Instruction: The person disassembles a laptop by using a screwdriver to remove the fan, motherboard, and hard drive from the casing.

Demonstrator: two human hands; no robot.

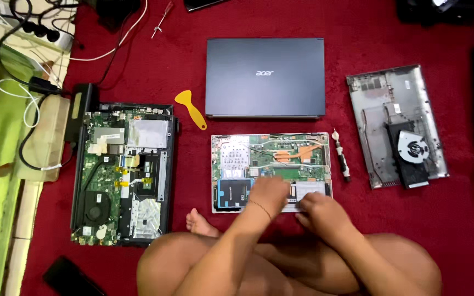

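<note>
Left hand [268,193] and right hand [318,211] pressed flat, gripping nothing, on the opened laptop [271,171]. Risk judged: cracked board [281,159] or torn cable from too much pressure.

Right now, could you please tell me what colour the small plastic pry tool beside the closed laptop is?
The pry tool is yellow, clearest in the head view.

A blue rectangular label [232,193] with pale print lies at the near left corner of the opened silver laptop [231,151] on the red mat [357,33]. A dark phone [69,277], its screen unlit, sits at the mat's near left corner.
</note>
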